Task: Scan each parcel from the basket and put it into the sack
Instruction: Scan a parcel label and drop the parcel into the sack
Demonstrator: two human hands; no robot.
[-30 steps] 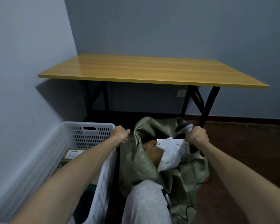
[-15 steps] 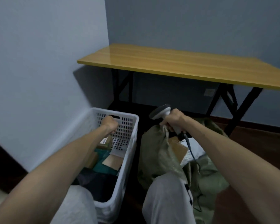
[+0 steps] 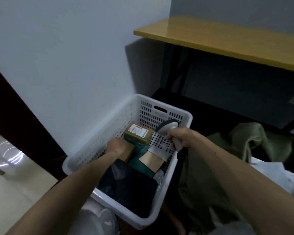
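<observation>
A white perforated basket [image 3: 183, 114] stands on the floor by the wall, holding several parcels. My left hand [image 3: 116, 147] is down inside it, fingers curled over a small brown box [image 3: 130, 152]. Behind that lies a cardboard box [image 3: 138, 134] with a white label facing up. A green mailer [image 3: 140, 150], a tan envelope [image 3: 150, 161] and a black bag [image 3: 127, 185] lie nearer me. My right hand [image 3: 181, 137] grips the handle of a grey barcode scanner [image 3: 167, 125], held over the basket's right side. The olive green sack [image 3: 244, 138] slumps to the right of the basket.
A yellow-topped table [image 3: 227, 39] on black legs stands at the back right. A pale wall runs along the left, with a dark door frame [image 3: 15, 116] beyond it. White parcels [image 3: 268, 168] show in the sack's mouth. My knees are at the bottom edge.
The view has swung left and down to the basket. My left hand went from the basket's rim down onto the small brown box. My right hand carried the scanner from the sack over the basket.
</observation>
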